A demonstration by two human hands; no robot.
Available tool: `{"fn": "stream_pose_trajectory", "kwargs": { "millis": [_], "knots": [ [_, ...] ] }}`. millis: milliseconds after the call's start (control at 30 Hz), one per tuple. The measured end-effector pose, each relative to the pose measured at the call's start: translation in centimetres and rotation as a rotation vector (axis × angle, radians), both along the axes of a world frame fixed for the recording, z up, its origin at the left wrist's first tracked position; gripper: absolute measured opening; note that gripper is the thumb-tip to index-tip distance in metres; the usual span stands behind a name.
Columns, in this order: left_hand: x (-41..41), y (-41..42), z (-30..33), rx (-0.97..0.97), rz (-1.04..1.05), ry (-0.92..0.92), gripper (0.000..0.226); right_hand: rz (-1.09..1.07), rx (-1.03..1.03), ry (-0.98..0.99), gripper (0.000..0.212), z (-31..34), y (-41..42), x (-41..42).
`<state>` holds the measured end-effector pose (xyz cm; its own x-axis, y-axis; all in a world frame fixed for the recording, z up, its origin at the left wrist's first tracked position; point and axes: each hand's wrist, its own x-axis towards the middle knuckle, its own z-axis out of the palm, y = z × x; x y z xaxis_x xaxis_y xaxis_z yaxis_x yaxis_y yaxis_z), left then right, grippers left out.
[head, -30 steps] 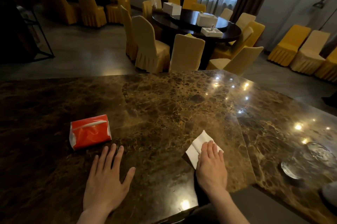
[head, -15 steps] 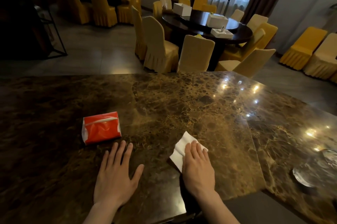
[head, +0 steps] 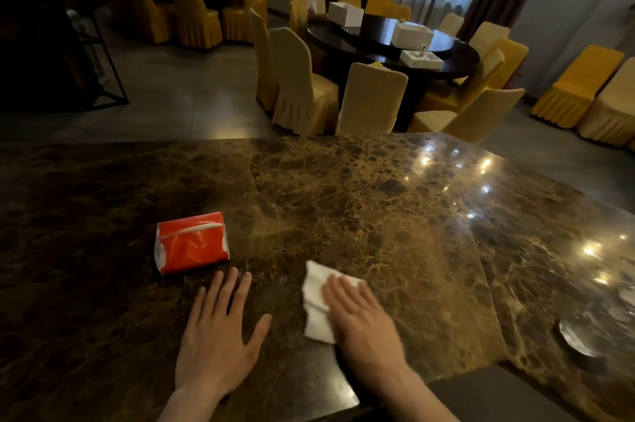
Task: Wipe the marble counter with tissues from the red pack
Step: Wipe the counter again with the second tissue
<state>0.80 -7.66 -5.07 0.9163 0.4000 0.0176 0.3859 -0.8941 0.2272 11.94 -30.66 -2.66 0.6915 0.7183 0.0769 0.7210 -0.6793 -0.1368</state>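
The dark brown marble counter [head: 360, 201] fills the lower half of the view. The red tissue pack [head: 192, 243] lies flat on it, left of centre. My left hand [head: 216, 335] rests flat on the marble just in front of the pack, fingers spread, holding nothing. My right hand [head: 364, 322] presses flat on a white folded tissue [head: 314, 301], whose left part sticks out from under the palm. The hand looks blurred from motion.
A glass ashtray [head: 580, 335] sits on the counter at the right. The counter's near edge has a step cut in at the lower right. Beyond the counter stand chairs with yellow and cream covers [head: 371, 98] around dark round tables [head: 391, 43].
My right hand has slid the tissue leftward across the marble, closer to my left hand. My left hand and the red pack have stayed where they were.
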Motion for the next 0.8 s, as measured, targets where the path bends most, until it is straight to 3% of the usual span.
{"fn": "stream_pose_trajectory", "kwargs": {
  "millis": [200, 300, 433, 533, 600, 800],
  "knots": [
    [-0.1, -0.1, 0.2, -0.025, 0.009, -0.022, 0.086, -0.438, -0.077, 0.037, 0.051, 1.2, -3.6, 5.5],
    [0.1, -0.1, 0.1, -0.016, 0.014, -0.013, 0.086, -0.392, -0.069, 0.081, 0.052, 1.1, 0.2, 3.7],
    [0.3, -0.1, 0.2, 0.012, 0.01, 0.006, 0.086, -0.115, -0.021, 0.102, 0.055, 0.1, 6.3, -2.8],
    [0.1, -0.1, 0.3, 0.034, 0.007, 0.027, 0.088, 0.009, -0.044, 0.039, 0.052, 0.0, 5.8, -3.8],
    [0.1, 0.0, 0.3, 0.01, 0.013, 0.016, 0.087, -0.034, -0.041, 0.017, 0.053, 0.3, 2.7, -2.2],
    [0.0, 0.1, 0.5, -0.016, 0.007, 0.01, 0.087, -0.434, -0.105, 0.056, 0.054, 0.7, -6.1, 3.4]
  ]
}}
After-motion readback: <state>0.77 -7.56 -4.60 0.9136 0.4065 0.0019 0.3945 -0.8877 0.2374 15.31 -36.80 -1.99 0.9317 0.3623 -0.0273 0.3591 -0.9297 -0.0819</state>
